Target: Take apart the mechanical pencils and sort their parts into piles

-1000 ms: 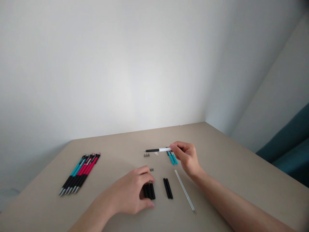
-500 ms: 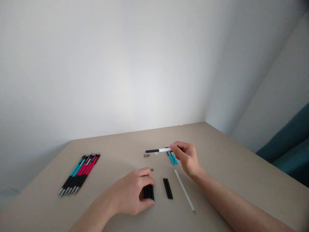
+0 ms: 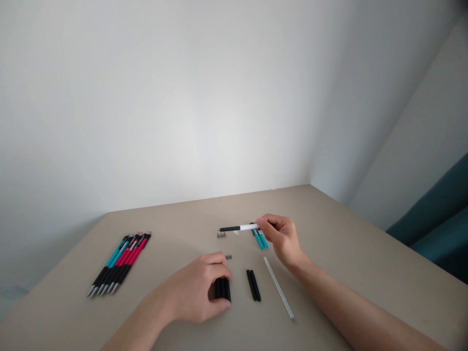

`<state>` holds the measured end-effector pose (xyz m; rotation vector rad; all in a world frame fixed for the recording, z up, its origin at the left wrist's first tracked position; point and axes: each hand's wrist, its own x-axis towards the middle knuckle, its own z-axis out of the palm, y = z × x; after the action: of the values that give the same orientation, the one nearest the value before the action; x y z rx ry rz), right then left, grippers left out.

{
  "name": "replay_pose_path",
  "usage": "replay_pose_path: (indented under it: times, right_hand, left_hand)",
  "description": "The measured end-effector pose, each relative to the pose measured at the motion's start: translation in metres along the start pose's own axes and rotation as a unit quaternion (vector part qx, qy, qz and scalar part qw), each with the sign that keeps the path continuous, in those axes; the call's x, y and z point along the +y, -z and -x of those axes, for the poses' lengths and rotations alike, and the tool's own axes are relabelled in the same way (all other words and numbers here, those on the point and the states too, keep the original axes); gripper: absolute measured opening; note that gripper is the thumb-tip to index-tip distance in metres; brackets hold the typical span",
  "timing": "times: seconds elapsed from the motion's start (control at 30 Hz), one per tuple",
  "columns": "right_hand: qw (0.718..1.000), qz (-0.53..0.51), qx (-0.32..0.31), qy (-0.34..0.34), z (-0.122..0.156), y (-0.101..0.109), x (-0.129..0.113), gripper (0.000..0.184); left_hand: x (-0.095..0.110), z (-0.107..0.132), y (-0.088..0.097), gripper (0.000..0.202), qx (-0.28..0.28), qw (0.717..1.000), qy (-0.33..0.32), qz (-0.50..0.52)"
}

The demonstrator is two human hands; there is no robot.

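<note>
Over the table (image 3: 175,224), your right hand (image 3: 281,239) pinches a black-and-white pen (image 3: 229,228); your left hand (image 3: 199,288) clasps black pen grips (image 3: 223,289) uneven pressure could scatter.

The left hand (image 3: 199,290) curves low over the surface (image 3: 183,234), thumb and fingers bent toward each other, the left forearm (image 3: 146,312) slanting behind it, while the right hand (image 3: 281,238) pinches thumb against fingers nearer the far edge, fingertips toward the left edge, the right forearm (image 3: 340,295) outstretched.
</note>
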<state>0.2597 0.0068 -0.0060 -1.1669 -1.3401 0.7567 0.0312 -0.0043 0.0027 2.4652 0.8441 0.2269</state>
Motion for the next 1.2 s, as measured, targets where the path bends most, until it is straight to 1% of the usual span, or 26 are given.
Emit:
replay_pose_path:
  times: [0.13, 0.4, 0.63, 0.7, 0.77, 0.9, 0.97, 1.03, 1.07, 1.13, 1.17, 1.2]
  right_hand:
    - [1.0, -0.002, 0.001, 0.0, 0.001, 0.0, -0.001, 0.037]
    - [1.0, -0.002, 0.001, -0.004, 0.001, 0.0, -0.001, 0.036]
    - [1.0, 0.0, -0.002, -0.001, 0.001, 0.001, 0.002, 0.037]
    - [1.0, -0.001, -0.001, -0.002, 0.001, 0.001, 0.002, 0.036]
    - [1.0, -0.003, 0.0, -0.003, 0.0, 0.0, 0.001, 0.036]
    - [1.0, -0.001, 0.001, 0.001, 0.0, 0.0, 0.0, 0.036]
    - [1.0, 0.007, 0.001, 0.002, 0.0, 0.0, 0.0, 0.036]
    - [1.0, 0.025, -0.002, 0.001, 0.0, 0.0, 0.0, 0.036]
    - [0.999, 0.036, -0.008, 0.002, 0.001, 0.0, 0.001, 0.036]
    - [0.997, 0.064, -0.031, 0.008, 0.002, -0.001, 0.002, 0.036]
    - [0.996, 0.079, -0.047, 0.013, 0.003, -0.002, 0.002, 0.036]
    - [0.994, 0.092, -0.064, 0.017, 0.003, -0.003, 0.002, 0.035]
  left_hand:
    - [-0.003, 0.001, 0.001, 0.025, -0.001, 1.0, 0.003, -0.001]
    - [-0.001, 0.003, 0.003, 0.027, -0.006, 1.0, 0.003, -0.009]
    - [-0.002, 0.001, 0.006, 0.049, 0.001, 0.999, -0.014, -0.035]
    - [-0.003, 0.0, 0.006, 0.052, 0.01, 0.999, -0.016, -0.028]
    - [-0.006, -0.002, 0.005, 0.048, 0.045, 0.999, -0.004, -0.02]
    - [-0.015, -0.006, 0.002, 0.031, 0.16, 0.986, 0.044, -0.018]
    - [-0.02, -0.008, 0.0, 0.028, 0.211, 0.976, 0.061, -0.011]
    - [-0.024, -0.01, -0.003, 0.026, 0.279, 0.957, 0.072, -0.009]
    - [-0.026, -0.01, -0.003, 0.029, 0.319, 0.945, 0.072, -0.012]
    - [-0.028, -0.011, -0.004, 0.043, 0.383, 0.921, 0.058, -0.024]
    - [-0.028, -0.011, -0.004, 0.047, 0.4, 0.915, 0.041, -0.033]
    - [-0.028, -0.011, -0.004, 0.048, 0.403, 0.914, 0.018, -0.042]
